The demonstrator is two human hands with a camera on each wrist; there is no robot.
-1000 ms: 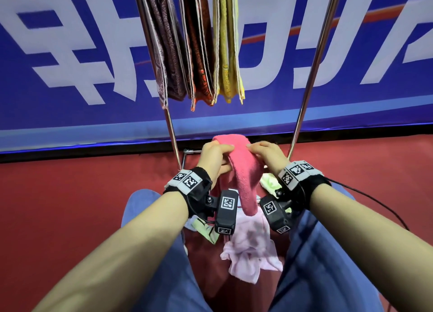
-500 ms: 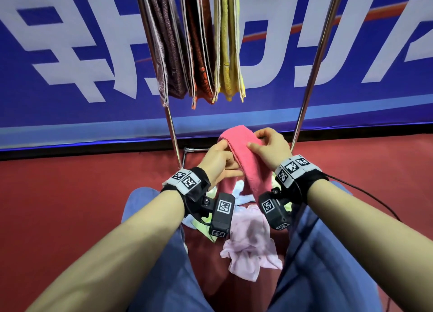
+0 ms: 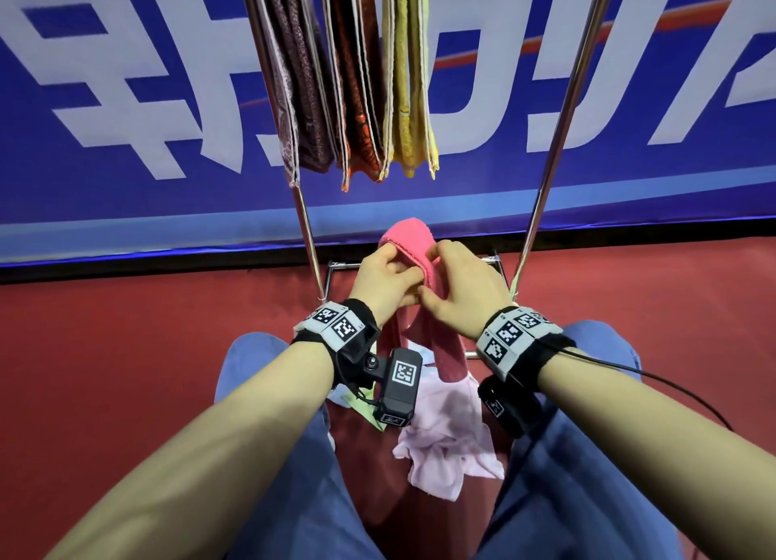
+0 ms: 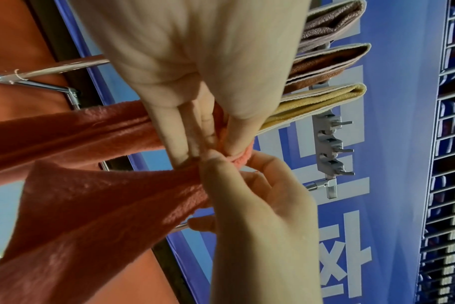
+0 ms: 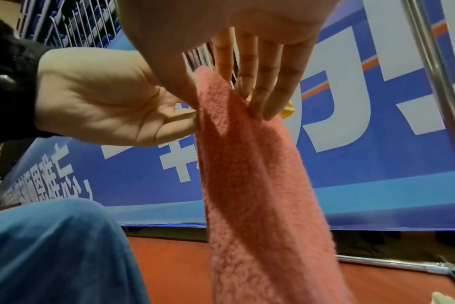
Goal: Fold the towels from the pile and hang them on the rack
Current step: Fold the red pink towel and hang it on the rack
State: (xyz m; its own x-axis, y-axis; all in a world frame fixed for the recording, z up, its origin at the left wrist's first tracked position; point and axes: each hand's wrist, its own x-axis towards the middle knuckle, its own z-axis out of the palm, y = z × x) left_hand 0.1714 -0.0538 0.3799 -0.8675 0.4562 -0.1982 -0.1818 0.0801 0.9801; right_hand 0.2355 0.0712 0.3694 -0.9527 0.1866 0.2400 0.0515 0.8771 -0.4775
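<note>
We are looking at a large blue banner (image 3: pixel 126 97) that is standing behind as a wall, carrying big white characters, a thin orange stripe and a lighter blue band along its lower edge. Below it a dark strip is running along the red floor (image 3: pixel 105 370), which is spreading smooth and even on both sides. In the wrist views we are also seeing rows of metal shelving (image 4: pixel 449 164) beyond the banner, and even, bright light is falling on everything.
</note>
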